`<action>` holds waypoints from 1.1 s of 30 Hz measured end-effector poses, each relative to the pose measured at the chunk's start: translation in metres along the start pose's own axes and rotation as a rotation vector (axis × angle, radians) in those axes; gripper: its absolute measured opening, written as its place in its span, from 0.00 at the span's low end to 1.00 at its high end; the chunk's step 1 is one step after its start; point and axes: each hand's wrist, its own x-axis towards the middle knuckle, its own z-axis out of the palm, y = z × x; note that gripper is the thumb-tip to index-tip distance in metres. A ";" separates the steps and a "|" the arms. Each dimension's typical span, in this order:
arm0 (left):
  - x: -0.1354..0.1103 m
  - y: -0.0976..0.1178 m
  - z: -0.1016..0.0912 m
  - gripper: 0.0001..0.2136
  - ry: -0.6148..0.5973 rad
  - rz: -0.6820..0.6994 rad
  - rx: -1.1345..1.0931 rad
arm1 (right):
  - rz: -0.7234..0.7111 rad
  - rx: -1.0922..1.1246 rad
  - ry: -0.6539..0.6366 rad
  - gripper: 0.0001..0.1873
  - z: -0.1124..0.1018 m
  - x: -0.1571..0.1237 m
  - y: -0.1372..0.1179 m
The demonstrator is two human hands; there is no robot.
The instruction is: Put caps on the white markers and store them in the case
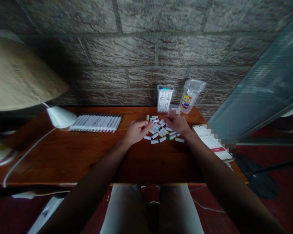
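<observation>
Loose white marker caps with coloured ends lie in a pile on the wooden table. At the pile's left edge is my left hand, its thumb stretched toward the caps and apart from the fingers; nothing shows in it. Red marks are visible on this hand. My right hand reaches over the pile's right side with fingers curled together; what they hold, if anything, is hidden. Several white markers lie side by side in a row to the left. Behind the pile stands a clear case of white markers with coloured tops.
An open clear plastic case with a yellow and blue label leans by the brick wall. A phone lies at the table's right side. A lamp and its white cable are on the left.
</observation>
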 end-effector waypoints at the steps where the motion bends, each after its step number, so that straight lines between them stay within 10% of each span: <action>1: 0.000 -0.001 0.000 0.22 0.006 -0.002 -0.009 | 0.000 0.002 -0.007 0.10 0.000 0.000 0.000; 13: 0.000 -0.008 0.002 0.15 0.003 -0.063 -0.033 | 0.008 0.037 -0.037 0.10 0.004 0.000 0.002; 21: 0.002 -0.032 -0.018 0.12 0.158 -0.323 0.538 | -0.022 0.081 -0.037 0.12 0.007 0.002 0.009; 33: -0.005 -0.036 -0.012 0.22 -0.054 -0.464 0.647 | -0.017 0.083 -0.066 0.13 0.005 0.002 0.006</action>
